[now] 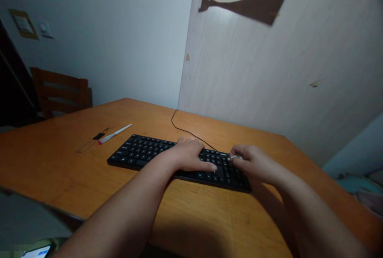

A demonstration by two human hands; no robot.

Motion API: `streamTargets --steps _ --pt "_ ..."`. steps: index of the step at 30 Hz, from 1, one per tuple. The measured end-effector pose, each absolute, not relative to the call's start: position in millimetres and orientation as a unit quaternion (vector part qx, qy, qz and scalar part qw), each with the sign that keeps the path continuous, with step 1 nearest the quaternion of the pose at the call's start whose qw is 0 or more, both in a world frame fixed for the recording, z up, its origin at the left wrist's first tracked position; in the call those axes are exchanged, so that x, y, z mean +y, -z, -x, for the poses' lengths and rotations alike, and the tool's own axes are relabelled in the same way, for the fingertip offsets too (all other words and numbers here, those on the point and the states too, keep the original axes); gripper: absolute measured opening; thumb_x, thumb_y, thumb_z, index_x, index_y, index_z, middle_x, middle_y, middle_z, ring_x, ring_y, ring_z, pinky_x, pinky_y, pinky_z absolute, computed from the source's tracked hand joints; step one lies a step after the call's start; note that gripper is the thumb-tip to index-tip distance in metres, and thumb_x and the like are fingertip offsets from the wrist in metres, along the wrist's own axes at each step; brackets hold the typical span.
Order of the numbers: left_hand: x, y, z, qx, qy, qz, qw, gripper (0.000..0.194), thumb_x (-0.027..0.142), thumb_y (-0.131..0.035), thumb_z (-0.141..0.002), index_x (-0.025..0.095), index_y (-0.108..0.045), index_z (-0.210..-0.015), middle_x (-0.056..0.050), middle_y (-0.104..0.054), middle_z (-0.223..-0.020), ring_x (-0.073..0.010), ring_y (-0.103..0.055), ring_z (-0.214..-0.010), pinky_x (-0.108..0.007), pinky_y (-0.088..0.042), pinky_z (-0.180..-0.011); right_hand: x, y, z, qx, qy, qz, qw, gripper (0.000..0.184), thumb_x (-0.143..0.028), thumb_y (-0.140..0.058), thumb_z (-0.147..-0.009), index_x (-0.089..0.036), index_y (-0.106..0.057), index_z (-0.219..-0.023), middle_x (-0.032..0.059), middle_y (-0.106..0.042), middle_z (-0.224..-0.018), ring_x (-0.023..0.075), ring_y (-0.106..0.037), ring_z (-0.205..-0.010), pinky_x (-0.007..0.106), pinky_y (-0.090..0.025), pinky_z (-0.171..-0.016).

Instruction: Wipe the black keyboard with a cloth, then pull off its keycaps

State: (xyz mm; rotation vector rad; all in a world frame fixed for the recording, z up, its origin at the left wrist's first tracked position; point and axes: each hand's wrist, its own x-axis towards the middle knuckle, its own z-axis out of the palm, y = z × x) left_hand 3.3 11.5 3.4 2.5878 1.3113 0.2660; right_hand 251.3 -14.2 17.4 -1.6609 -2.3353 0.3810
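Note:
A black keyboard (143, 150) lies on the wooden table, slanting down to the right. My left hand (188, 156) rests across its middle, palm down. The thumb is stretched out over the keys on the right, and the other fingers reach toward the far edge. Over the keyboard's right end, my right hand (249, 162) is closed in a pinch close to the keys. A small whitish bit (236, 157) shows between its fingertips; its kind is too small to tell. Both hands hide part of the keys.
Left of the keyboard lie a white stick-like tool with a pink end (115, 134) and a thin wire piece with a black block (98, 135). A black cable (188, 131) runs to the wall. A wooden chair (61, 90) stands behind the table (60, 162).

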Motion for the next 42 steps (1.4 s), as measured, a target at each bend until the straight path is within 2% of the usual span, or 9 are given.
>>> streamTargets --steps 3,6,11,16,22,27,34,42 --pt "9 -6 0 0.434 -0.060 -0.888 0.136 0.100 0.091 -0.053 -0.053 0.026 -0.053 -0.129 -0.012 -0.056 -0.135 -0.0369 -0.045 -0.127 -0.057 -0.024 -0.109 -3 -10 -263 -0.771 -0.136 0.603 0.153 0.012 -0.025 -0.054 -0.081 -0.018 -0.064 -0.084 0.0034 -0.068 -0.078 0.0170 -0.059 -0.071 0.026 -0.036 -0.060" --pt "8 -5 2 0.428 -0.037 -0.892 0.138 0.115 0.090 -0.059 -0.046 0.029 -0.041 -0.141 -0.012 -0.047 -0.144 -0.0381 -0.038 -0.133 -0.061 -0.016 -0.112 3 -1 -266 -0.755 -0.120 0.628 0.147 0.013 -0.024 -0.055 -0.079 -0.019 -0.065 -0.085 0.0046 -0.070 -0.080 0.0187 -0.060 -0.073 0.026 -0.036 -0.061" --pt "9 0 5 0.406 -0.039 -0.904 0.127 0.112 0.082 -0.067 -0.049 0.032 -0.035 -0.144 -0.010 -0.047 -0.143 -0.0373 -0.037 -0.134 -0.059 -0.016 -0.113 6 6 -267 -0.777 -0.142 0.606 0.095 0.010 -0.020 -0.056 -0.076 -0.020 -0.065 -0.080 0.0040 -0.069 -0.075 0.0189 -0.059 -0.069 0.027 -0.035 -0.059" --pt "6 1 4 0.405 -0.033 -0.906 0.122 0.109 0.076 -0.070 -0.052 0.031 -0.033 -0.144 -0.011 -0.044 -0.145 -0.0364 -0.037 -0.133 -0.058 -0.017 -0.113 13 9 -282 -0.768 -0.178 0.597 0.151 0.012 -0.025 -0.053 -0.078 -0.019 -0.063 -0.079 0.0044 -0.069 -0.076 0.0188 -0.060 -0.071 0.027 -0.038 -0.061" --pt "-1 -3 -1 0.409 -0.038 -0.906 0.101 0.106 0.075 -0.070 -0.052 0.029 -0.037 -0.142 -0.011 -0.049 -0.136 -0.0364 -0.043 -0.126 -0.055 -0.022 -0.111 26 15 -307 -0.758 -0.104 0.616 0.188 0.026 -0.038 -0.048 -0.081 -0.019 -0.057 -0.066 0.0040 -0.061 -0.063 0.0187 -0.054 -0.062 0.029 -0.035 -0.056" --pt "-1 -3 -1 0.406 -0.056 -0.908 0.084 0.109 0.075 -0.071 -0.050 0.026 -0.038 -0.142 -0.012 -0.053 -0.130 -0.0373 -0.045 -0.122 -0.052 -0.028 -0.108 33 19 -322 -0.735 -0.111 0.630 0.223 0.024 -0.033 -0.050 -0.079 -0.020 -0.056 -0.060 0.0082 -0.062 -0.061 0.0214 -0.053 -0.060 0.033 -0.034 -0.055" --pt "-8 1 -11 0.382 -0.079 -0.916 0.091 0.104 0.072 -0.074 -0.051 0.028 -0.040 -0.140 -0.011 -0.054 -0.129 -0.0368 -0.047 -0.121 -0.052 -0.027 -0.110 36 25 -324 -0.718 -0.138 0.646 0.219 0.020 -0.031 -0.051 -0.076 -0.019 -0.056 -0.061 0.0066 -0.063 -0.063 0.0199 -0.054 -0.062 0.031 -0.037 -0.056" --pt "-17 8 -24 0.355 -0.127 -0.921 0.097 0.101 0.075 -0.069 -0.055 0.027 -0.040 -0.140 -0.012 -0.054 -0.130 -0.0380 -0.046 -0.124 -0.059 -0.015 -0.114 38 36 -329 -0.675 -0.205 0.667 0.241 0.013 -0.027 -0.053 -0.073 -0.018 -0.056 -0.064 0.0039 -0.061 -0.062 0.0153 -0.052 -0.059 0.025 -0.037 -0.052"
